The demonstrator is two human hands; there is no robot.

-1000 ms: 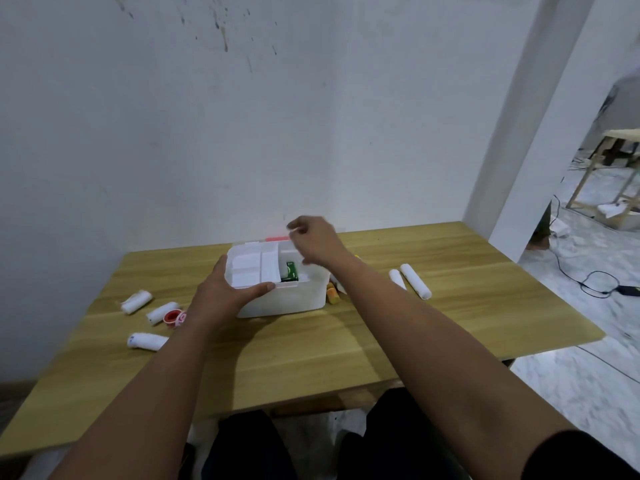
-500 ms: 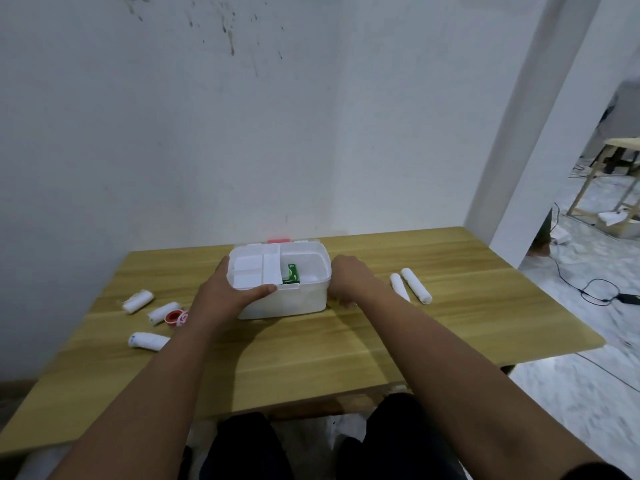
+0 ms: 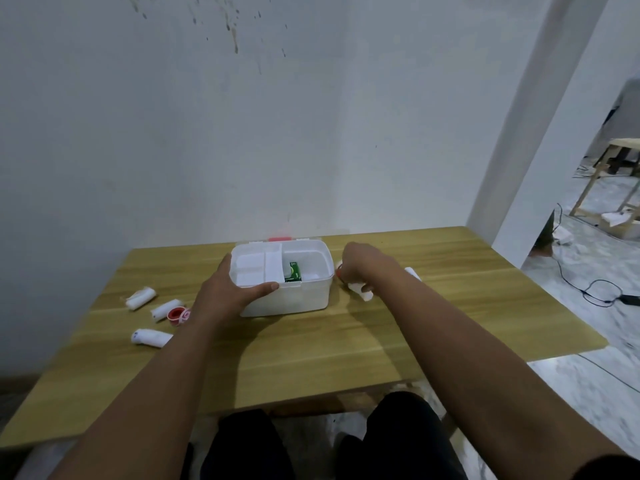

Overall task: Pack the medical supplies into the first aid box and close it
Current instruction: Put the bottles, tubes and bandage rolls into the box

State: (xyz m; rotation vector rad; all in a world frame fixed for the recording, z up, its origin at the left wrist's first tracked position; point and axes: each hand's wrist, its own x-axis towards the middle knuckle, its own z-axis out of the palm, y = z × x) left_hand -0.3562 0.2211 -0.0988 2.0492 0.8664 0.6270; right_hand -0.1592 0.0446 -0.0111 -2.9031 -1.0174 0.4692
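The white first aid box (image 3: 298, 299) stands open at the middle of the wooden table (image 3: 311, 348), with a divided tray in its left half and a green packet (image 3: 293, 271) in its right half. My left hand (image 3: 225, 292) grips the box's front left corner, thumb over the rim. My right hand (image 3: 360, 266) rests on the table just right of the box, fingers closed around a white bandage roll (image 3: 362, 291). Another white roll (image 3: 412, 273) shows behind my right forearm.
Three white bandage rolls (image 3: 140, 297) (image 3: 165, 309) (image 3: 151, 337) and a red tape roll (image 3: 177, 313) lie left of the box. A white wall runs behind the table. The table's right edge drops to a marble floor with a black cable (image 3: 602, 294).
My right hand left the top of the box, came down on its right side and closed around a white roll. My left hand stayed on the box.
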